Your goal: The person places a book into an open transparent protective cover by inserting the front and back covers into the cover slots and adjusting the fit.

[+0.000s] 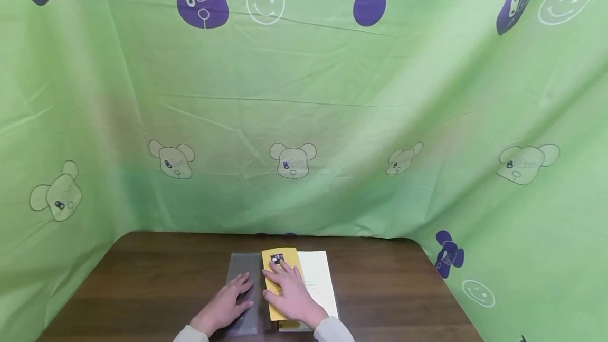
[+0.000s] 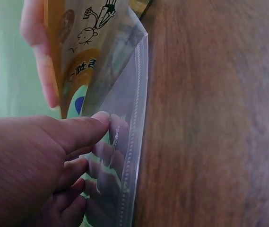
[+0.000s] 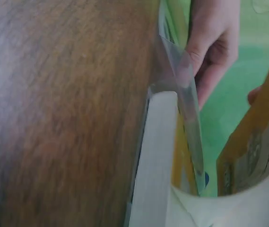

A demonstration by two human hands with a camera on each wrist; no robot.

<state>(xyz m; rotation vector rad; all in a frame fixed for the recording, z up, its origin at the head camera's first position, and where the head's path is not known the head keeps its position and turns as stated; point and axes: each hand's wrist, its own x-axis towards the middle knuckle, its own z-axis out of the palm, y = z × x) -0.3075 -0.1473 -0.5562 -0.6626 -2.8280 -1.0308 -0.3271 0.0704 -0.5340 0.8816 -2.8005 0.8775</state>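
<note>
A book with a yellow cover (image 1: 273,310) lies open on the table, its white page (image 1: 319,273) on the right. The cover stands up in a curve in the right wrist view. My right hand (image 1: 291,292) rests on the cover with its fingers spread, some tips at its left edge. To the left lies a clear plastic book cover (image 1: 243,321), with a flap (image 3: 191,113) raised beside the book. My left hand (image 1: 228,302) rests on the plastic. In the left wrist view its thumb touches the sheet and the other fingers lie loosely beside it.
The dark wooden table (image 1: 394,300) extends to both sides of the book. A green cloth (image 1: 304,94) printed with bear heads and smiling faces hangs behind the table and along both sides.
</note>
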